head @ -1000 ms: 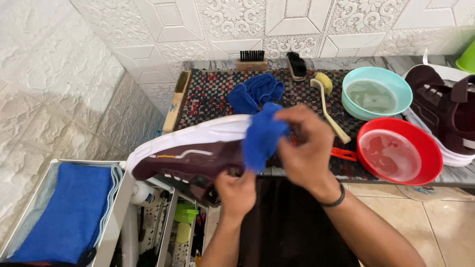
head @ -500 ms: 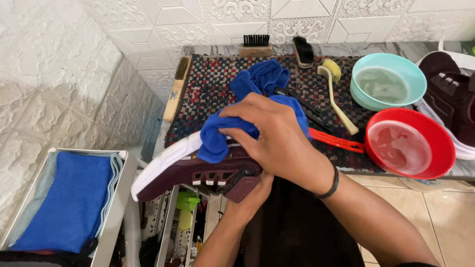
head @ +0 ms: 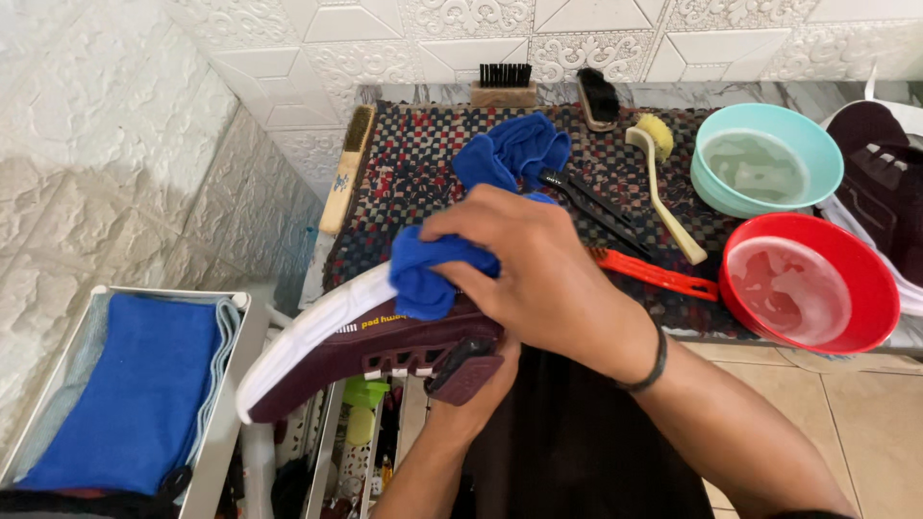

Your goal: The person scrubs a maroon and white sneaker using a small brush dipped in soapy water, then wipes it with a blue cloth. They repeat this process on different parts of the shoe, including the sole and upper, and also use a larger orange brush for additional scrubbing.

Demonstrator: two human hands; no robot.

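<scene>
Maroon shoe (head: pixel 365 351) w/ white sole is held in the air in front of the desk (head: pixel 673 94), just off its near edge, above a rack of bottles. Long axis runs diagonal: one end points lower-left toward the metal tray (head: pixel 226 432), the other end sits at lower centre in the left hand's grip. Shoe is tipped on its side, white sole facing up-left, maroon upper facing the camera.

Left hand (head: pixel 481 380) comes from below, fingers curled shut round the shoe's near end; mostly hidden by the right hand. Right hand (head: pixel 538 279) is on top, grip closed tight on a bunched blue cloth (head: pixel 428 274), pressing it onto the sole edge approx mid-shoe. Black band on the right wrist.

On the desk, a patterned mat (head: pixel 413 183) carries a second blue cloth (head: pixel 514 154), black brush (head: pixel 591 207), orange brush (head: pixel 654 274), yellow-headed brush (head: pixel 659 183). Right of the mat: teal bowl (head: pixel 764 159) w/ water, red bowl (head: pixel 808 288) w/ suds, another maroon shoe (head: pixel 880 178) at far right. Folded blue towel (head: pixel 130 384) lies in the tray.
</scene>
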